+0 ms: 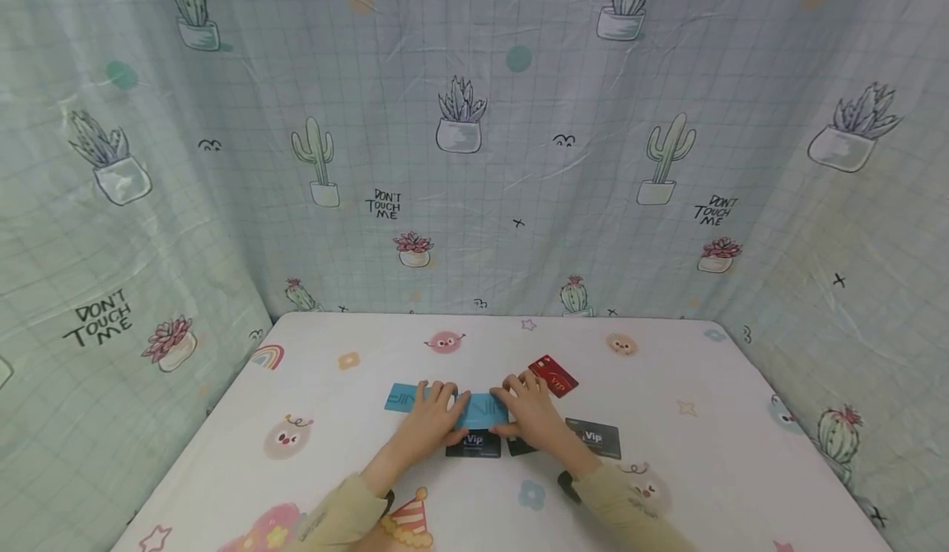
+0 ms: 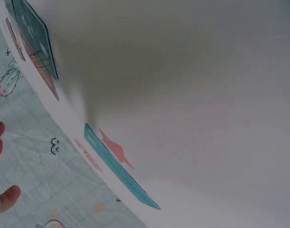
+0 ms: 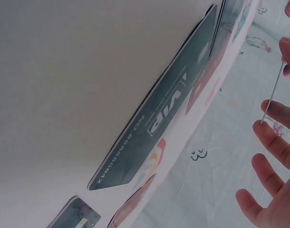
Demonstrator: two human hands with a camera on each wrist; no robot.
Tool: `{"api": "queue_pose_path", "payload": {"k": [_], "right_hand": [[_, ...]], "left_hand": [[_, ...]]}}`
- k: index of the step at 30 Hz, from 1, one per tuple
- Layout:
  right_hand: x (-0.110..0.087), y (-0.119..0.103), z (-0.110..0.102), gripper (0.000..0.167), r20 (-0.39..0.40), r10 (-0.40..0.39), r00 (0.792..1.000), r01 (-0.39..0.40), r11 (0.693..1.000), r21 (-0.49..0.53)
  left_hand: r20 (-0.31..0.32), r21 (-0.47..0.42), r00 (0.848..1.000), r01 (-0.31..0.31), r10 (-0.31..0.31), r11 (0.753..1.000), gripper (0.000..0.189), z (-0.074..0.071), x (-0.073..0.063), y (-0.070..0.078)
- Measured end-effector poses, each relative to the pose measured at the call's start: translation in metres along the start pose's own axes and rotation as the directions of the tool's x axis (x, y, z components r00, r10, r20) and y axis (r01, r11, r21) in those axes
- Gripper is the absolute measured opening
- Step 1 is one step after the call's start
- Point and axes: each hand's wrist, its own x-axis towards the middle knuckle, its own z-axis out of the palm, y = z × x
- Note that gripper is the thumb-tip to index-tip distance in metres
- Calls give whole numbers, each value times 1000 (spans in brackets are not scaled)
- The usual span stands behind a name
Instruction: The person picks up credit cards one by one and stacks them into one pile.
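A light blue card (image 1: 482, 411) is held up between both hands, over the middle of the table. My left hand (image 1: 426, 422) pinches its left edge, thumb below and fingers above. On the opposite edge, my right hand (image 1: 535, 414) grips it the same way. In the right wrist view the held card (image 3: 274, 88) shows edge-on as a thin line at the fingertips. Another blue card (image 1: 399, 397) lies beside the left hand, partly covered by it. Below the held card is a black Vip card (image 1: 473, 446), its top overlapped in the head view.
A red VIP card (image 1: 554, 376) lies beyond the right hand. Another black Vip card (image 1: 596, 438) is right of the right wrist, and a dark card (image 1: 521, 446) peeks from under that hand. The table (image 1: 712, 470) has a patterned cloth curtain (image 1: 489, 181) around its back and sides.
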Motion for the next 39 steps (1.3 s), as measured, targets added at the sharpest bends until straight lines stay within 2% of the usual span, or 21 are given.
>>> {"api": "queue_pose_path", "payload": {"k": [4,8,15,18,22,25,31,35,39], "right_hand": [[-3,-3,-1,56,-22,0,1000,0,1000,13],[-6,-7,-4,57,-3,29,1000,-29,999,35],[-8,-15,-9,58,44,74,996,-77,994,78],[-8,-16,-10,58,34,74,997,-76,993,87],[-8,-18,-11,58,26,78,997,-80,991,110],[-8,-18,-12,58,33,91,995,-95,987,126],[-7,-19,-12,57,79,151,985,-164,964,207],[-8,-19,-12,57,97,177,979,-195,954,228],[-10,-19,-11,57,100,189,977,-208,948,239]], "left_hand": [[2,-33,999,47,-47,998,55,-5,-5,7],[10,-56,993,120,-120,991,55,-9,-9,15],[44,-77,972,235,-232,969,58,-11,-15,26],[25,-120,963,271,-270,955,58,-12,-17,28],[-3,-178,953,298,-304,938,59,-14,-17,31],[9,-217,946,317,-323,923,59,-15,-17,32],[52,-290,931,360,-361,887,58,-15,-16,34],[87,-304,922,386,-378,871,57,-15,-13,35],[140,-331,904,427,-403,842,57,-16,-10,37]]}}
